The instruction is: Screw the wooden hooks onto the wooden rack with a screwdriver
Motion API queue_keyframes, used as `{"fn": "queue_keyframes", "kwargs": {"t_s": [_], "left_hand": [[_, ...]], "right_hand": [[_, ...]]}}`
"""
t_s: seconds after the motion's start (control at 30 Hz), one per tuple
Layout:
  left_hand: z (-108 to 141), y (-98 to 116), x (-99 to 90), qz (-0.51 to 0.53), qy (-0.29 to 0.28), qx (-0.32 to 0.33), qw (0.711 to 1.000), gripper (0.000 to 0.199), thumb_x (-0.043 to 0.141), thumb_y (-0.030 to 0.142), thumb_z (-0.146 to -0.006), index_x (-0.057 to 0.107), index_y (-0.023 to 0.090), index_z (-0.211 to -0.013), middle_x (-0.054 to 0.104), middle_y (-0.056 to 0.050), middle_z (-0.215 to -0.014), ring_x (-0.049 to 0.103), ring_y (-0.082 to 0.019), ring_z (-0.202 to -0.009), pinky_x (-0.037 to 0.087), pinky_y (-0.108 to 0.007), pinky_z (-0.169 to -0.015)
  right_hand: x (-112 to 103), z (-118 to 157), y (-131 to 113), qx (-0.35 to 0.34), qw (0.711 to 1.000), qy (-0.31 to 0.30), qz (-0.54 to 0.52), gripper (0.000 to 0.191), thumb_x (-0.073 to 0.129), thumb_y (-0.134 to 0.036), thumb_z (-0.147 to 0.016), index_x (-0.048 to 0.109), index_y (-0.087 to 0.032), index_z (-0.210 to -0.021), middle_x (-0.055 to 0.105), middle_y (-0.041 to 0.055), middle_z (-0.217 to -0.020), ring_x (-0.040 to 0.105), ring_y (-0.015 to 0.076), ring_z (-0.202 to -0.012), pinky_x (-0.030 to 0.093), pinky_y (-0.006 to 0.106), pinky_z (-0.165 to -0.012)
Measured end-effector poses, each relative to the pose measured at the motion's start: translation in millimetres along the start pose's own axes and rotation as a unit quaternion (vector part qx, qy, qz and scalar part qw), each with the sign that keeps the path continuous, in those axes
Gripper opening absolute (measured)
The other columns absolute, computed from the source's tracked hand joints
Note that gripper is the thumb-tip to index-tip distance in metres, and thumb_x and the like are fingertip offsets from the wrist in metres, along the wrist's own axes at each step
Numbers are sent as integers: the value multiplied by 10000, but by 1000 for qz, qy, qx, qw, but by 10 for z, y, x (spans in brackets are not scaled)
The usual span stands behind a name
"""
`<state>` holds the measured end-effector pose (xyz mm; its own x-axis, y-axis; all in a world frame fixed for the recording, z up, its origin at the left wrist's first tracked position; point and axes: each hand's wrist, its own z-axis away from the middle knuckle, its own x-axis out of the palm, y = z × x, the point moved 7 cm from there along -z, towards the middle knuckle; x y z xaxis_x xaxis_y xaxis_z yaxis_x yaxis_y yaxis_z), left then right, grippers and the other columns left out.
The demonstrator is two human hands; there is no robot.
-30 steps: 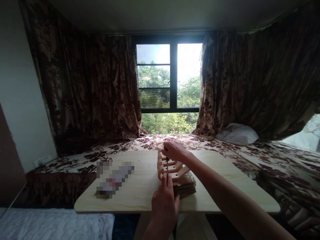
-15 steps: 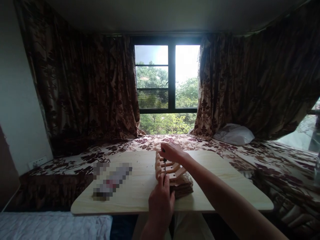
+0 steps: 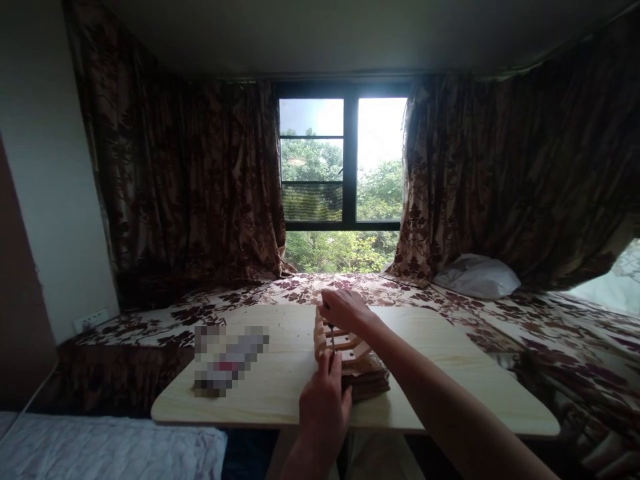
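My right hand (image 3: 345, 311) is wrapped round the dark handle of a screwdriver (image 3: 333, 339), whose thin shaft points down. My left hand (image 3: 324, 399) is closed in a pinch at the shaft's lower end; the fingers hide the tip and whatever they grip there. Both hands are over a pale wooden piece (image 3: 350, 356) with several angled slats and dark holes. Beneath it lies a brown layered stack (image 3: 373, 382), folded cloth or cardboard, I cannot tell which. My right forearm covers part of the slats.
The pale wooden table (image 3: 270, 400) carries a blurred-out flat item (image 3: 233, 363) on its left. Behind are a flower-patterned bench cover (image 3: 320, 285), a window (image 3: 350, 160) and dark curtains (image 3: 225, 187). A white plastic bag (image 3: 477, 275) rests at the back right.
The whole view has shifted a little, so everything appears slightly further right and lower. Both hands keep their places on the screwdriver and the wooden piece.
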<state>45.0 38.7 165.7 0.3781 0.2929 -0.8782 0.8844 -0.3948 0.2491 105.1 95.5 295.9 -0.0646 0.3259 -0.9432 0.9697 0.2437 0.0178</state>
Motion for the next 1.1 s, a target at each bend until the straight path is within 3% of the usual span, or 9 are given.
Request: {"fn": "queue_keyframes", "kwargs": {"t_s": [0.67, 1.1], "left_hand": [[14, 9, 18, 30, 11, 10, 999, 570, 536, 190, -826, 376, 178, -1373, 364, -126, -1458, 538, -257, -1196, 485, -334, -932], [12, -3, 27, 68, 11, 19, 997, 542, 558, 189, -823, 398, 183, -1341, 381, -105, -1438, 544, -241, -1177, 471, -327, -945]], "right_hand": [[142, -190, 89, 11, 1000, -25, -11, 276, 539, -343, -920, 586, -162, -1124, 612, 73, -1103, 612, 190, -915, 516, 397, -780], [269, -198, 316, 22, 999, -21, -29, 280, 538, -349, -920, 587, -160, -1121, 613, 72, -1100, 612, 192, -918, 515, 399, -784]]}}
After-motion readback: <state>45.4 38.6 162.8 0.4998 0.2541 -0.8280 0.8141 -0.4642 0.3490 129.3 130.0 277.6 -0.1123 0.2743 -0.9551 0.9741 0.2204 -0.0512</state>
